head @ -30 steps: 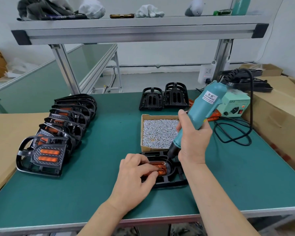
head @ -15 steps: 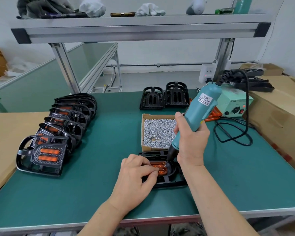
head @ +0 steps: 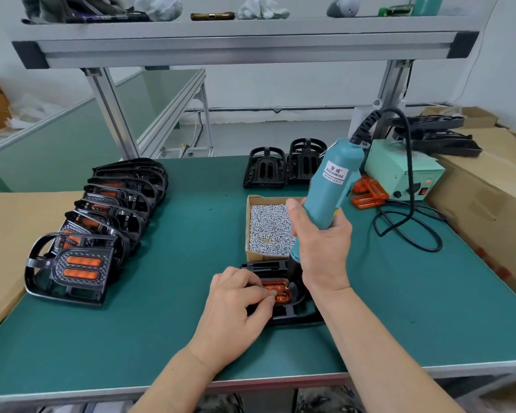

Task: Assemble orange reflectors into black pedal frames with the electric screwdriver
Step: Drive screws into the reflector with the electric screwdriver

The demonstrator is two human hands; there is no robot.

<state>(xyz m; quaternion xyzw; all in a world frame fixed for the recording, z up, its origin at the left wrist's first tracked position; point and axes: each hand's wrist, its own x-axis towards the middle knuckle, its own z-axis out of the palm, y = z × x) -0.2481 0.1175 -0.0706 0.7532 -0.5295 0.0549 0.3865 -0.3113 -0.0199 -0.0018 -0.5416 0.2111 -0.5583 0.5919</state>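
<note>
**Step in hand:** fastening the orange reflector (head: 276, 289) into the black pedal frame (head: 292, 316).

**Position:** The frame lies flat on the counter (head: 176, 234), directly in front of the screw box (head: 261, 257). I cannot tell whether it touches the box's near wall. The reflector sits in the middle of the frame.

**Hands:** My left hand (head: 236, 311) rests on the frame in front of the box. Its fingers are curled and pinch the reflector's left end to hold it seated. My right hand (head: 322, 251), at the box's near right corner, is wrapped round the electric screwdriver (head: 331, 189). The tool leans back over the box, with its nose down at the reflector's right end. The bit tip and the screw are hidden, so I cannot confirm engagement.

**Recommendation:**
- Bring the tool nearer upright so the bit stands square on the screw.
- Press straight down.
- Hold my left fingers clear of the bit.
- Release once the screw seats, because overdriving would likely strip or crack the plastic.

**Stock:** Finished pedals (head: 81, 269) stand in a row well left of the box. Empty frames (head: 265, 169) stand behind it.
</note>
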